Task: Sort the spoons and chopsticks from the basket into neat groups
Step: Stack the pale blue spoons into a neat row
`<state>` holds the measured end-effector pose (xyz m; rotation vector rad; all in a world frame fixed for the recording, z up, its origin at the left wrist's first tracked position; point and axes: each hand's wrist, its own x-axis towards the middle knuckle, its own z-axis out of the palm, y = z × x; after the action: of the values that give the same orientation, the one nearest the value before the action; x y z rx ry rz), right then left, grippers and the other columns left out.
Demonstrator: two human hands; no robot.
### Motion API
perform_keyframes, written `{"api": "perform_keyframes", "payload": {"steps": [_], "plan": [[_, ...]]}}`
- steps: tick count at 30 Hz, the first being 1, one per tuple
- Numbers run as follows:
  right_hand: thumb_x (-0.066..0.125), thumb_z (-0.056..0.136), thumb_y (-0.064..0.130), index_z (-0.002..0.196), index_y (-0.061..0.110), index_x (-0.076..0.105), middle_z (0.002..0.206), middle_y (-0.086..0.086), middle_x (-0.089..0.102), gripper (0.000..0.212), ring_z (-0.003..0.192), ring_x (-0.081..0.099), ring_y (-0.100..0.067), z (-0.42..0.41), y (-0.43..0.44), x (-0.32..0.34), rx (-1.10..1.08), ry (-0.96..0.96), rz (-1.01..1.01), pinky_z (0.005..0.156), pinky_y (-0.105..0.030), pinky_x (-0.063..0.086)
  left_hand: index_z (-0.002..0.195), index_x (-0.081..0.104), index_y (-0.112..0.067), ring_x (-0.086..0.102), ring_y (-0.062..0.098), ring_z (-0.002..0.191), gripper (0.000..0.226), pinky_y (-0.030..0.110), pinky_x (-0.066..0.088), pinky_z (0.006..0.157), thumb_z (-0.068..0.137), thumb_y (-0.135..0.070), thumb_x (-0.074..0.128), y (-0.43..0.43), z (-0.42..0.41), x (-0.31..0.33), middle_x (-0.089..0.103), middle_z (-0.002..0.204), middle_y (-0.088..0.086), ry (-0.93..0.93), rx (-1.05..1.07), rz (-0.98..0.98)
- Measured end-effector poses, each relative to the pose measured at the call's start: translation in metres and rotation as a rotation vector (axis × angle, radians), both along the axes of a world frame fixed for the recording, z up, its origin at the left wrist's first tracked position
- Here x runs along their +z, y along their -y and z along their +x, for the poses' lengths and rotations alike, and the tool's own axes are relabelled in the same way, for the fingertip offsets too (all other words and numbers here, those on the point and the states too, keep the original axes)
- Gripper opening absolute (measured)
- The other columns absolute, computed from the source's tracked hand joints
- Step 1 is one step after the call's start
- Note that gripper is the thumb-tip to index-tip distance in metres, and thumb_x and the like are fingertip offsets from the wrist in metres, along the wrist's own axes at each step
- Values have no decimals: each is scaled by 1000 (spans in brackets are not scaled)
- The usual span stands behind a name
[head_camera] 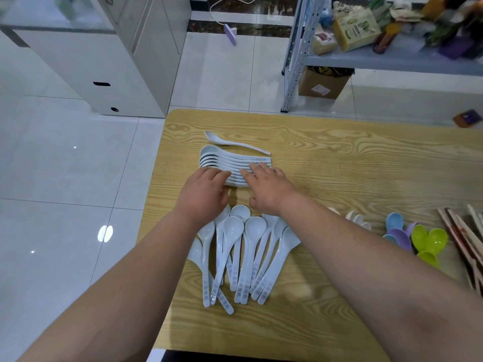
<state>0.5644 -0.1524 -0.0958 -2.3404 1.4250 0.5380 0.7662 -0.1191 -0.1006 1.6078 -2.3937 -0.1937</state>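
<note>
White nested spoons (228,160) under flat left hand (206,193) and right hand (270,190), each grip spread.

white spoons: one lone spoon (235,144); about eight in the nested row (222,158); about nine in the loose pile (252,246). green spoons (430,241): three. blue spoons (394,221): two.

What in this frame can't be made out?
Head view:
- basket: out of frame.
- chopsticks: cut by the right edge, count unknown.
- spoon stack: near side covered by left hand and right hand.
- shelf items: blurred, unreadable.
</note>
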Motion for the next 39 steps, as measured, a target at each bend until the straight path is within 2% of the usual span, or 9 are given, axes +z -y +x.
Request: {"api": "perform_keyframes", "payload": {"steps": [5, 9, 15, 19, 24, 30, 33, 36, 39], "plan": [[48, 98, 41, 160, 22, 8, 168, -8, 3, 76, 154, 2, -28, -5, -15, 7, 4, 23, 19, 123, -49, 11, 121, 68, -8, 65, 31, 102, 44, 42, 51, 92, 78, -14, 73, -12, -4, -1, 71, 109, 10, 0, 12, 41], [50, 97, 35, 155, 18, 27, 161, -10, 25, 65, 150, 18, -28, -7, -37, 13, -3, 134, -29, 120, -47, 19, 123, 67, -10, 64, 32, 98, 44, 40, 52, 84, 79, -15, 71, -29, -6, 9, 71, 105, 8, -4, 17, 52], [49, 95, 30, 128, 14, 56, 122, -5, 58, 38, 114, 52, -28, -13, -90, 26, -4, 272, -87, 93, -40, 42, 123, 65, -17, 64, 28, 93, 38, 36, 51, 65, 85, -20, 67, -85, -5, 23, 69, 106, 3, -64, 20, 184], [44, 100, 35, 124, 15, 58, 115, -4, 60, 34, 101, 59, -26, -16, -135, 37, -67, 254, 68, 73, -39, 50, 122, 63, -24, 64, 20, 90, 34, 36, 53, 60, 89, -27, 61, -139, 4, 21, 66, 104, -5, -73, 12, 364], [45, 99, 34, 116, 16, 61, 104, -1, 60, 30, 93, 60, -22, -16, -182, 20, -224, 242, 174, 73, -38, 51, 123, 59, -30, 63, 10, 88, 32, 36, 55, 67, 92, -28, 58, -169, 19, 10, 62, 104, -13, -144, 94, 533], [52, 98, 44, 134, 17, 47, 126, -3, 53, 45, 105, 58, -23, 14, -202, 17, -581, 233, 152, 72, -33, 44, 130, 54, -16, 58, 32, 102, 50, 41, 51, 83, 85, -27, 71, -122, 60, -2, 54, 118, 9, -174, 311, 478], [58, 94, 51, 133, 16, 44, 129, -4, 52, 54, 108, 59, -26, 35, -201, 13, -753, 217, 128, 76, -35, 48, 106, 57, -18, 60, 30, 92, 22, 37, 48, 72, 86, -25, 60, -101, 63, -6, 61, 105, 4, -107, 298, 763], [62, 94, 47, 128, 15, 42, 122, -6, 56, 51, 102, 61, -27, 51, -196, 8, -884, 194, 133, 70, -35, 45, 84, 51, -15, 57, 27, 75, 2, 34, 43, 59, 84, -13, 52, -95, 67, -6, 61, 84, 8, -107, 238, 823], [59, 96, 29, 123, 14, 42, 109, -5, 60, 35, 86, 61, -24, 66, -193, 8, -989, 166, 151, 62, -34, 48, 86, 58, -18, 57, 18, 67, 5, 27, 40, 54, 86, -13, 58, -105, 78, 0, 64, 82, 4, -391, 315, 889]]}}
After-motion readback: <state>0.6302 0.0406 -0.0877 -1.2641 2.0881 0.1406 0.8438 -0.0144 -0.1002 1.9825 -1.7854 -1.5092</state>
